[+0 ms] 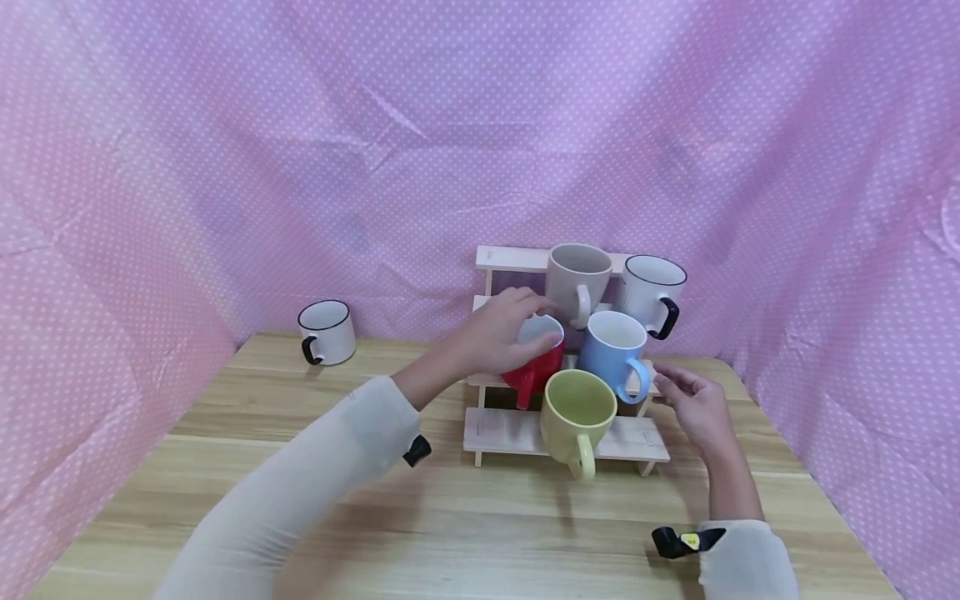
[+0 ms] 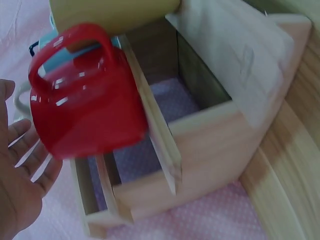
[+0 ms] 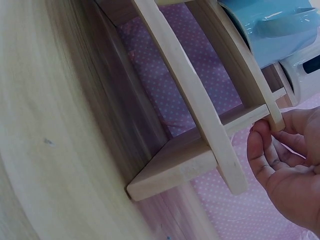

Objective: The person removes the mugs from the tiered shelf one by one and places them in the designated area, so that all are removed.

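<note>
A red mug (image 1: 534, 369) stands on the middle step of a tiered wooden rack (image 1: 506, 429). My left hand (image 1: 512, 332) is beside it, thumb and fingers spread; in the left wrist view the hand (image 2: 22, 170) shows a gap between thumb and fingers, and contact with the mug is unclear. My right hand (image 1: 699, 408) pinches the right end of the middle step, seen closer in the right wrist view, where the fingers (image 3: 262, 150) curl at the board's end. A light blue mug (image 1: 611, 350) sits on that step, and a yellow-green mug (image 1: 573, 412) on the lowest.
On the rack's top are a grey mug (image 1: 577, 279) and a white mug with a black handle (image 1: 651, 287). Another black-rimmed white mug (image 1: 330, 333) stands at the table's back left. A pink dotted cloth (image 1: 360, 150) hangs behind the wooden table (image 1: 480, 533).
</note>
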A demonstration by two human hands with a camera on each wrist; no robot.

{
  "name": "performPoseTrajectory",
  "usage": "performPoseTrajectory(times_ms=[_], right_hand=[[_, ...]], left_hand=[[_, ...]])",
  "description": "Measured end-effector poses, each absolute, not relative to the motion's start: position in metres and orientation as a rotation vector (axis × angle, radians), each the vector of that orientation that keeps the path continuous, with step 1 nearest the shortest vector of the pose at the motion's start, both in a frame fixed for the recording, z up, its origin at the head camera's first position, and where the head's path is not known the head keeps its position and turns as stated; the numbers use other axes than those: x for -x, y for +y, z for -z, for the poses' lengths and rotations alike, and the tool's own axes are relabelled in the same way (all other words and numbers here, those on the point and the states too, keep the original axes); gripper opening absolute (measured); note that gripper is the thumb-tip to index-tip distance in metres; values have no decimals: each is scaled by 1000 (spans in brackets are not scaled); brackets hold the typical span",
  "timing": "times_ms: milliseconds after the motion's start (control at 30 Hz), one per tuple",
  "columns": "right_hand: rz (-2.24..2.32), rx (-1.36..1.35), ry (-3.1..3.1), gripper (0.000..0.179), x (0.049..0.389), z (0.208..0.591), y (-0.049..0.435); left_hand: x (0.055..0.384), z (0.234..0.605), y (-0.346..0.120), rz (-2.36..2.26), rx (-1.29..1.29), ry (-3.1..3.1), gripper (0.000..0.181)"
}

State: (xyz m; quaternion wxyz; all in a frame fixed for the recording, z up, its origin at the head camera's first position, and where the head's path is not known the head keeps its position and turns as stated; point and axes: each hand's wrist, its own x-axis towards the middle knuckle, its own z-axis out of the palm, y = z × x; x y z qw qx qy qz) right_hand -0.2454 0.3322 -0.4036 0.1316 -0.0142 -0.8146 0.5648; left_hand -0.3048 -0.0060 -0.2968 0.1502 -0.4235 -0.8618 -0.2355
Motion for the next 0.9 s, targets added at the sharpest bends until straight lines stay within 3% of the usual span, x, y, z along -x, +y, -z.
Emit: performPoseTrajectory(times_ms=[467, 900], right_hand=[[-1643, 44, -2357, 43, 246, 406, 335], [-1636, 18, -2364, 44, 246, 405, 334]], left_hand=[[309, 288, 27, 1126, 1228, -2560, 46], [319, 280, 34, 1718, 1004, -2647, 31]])
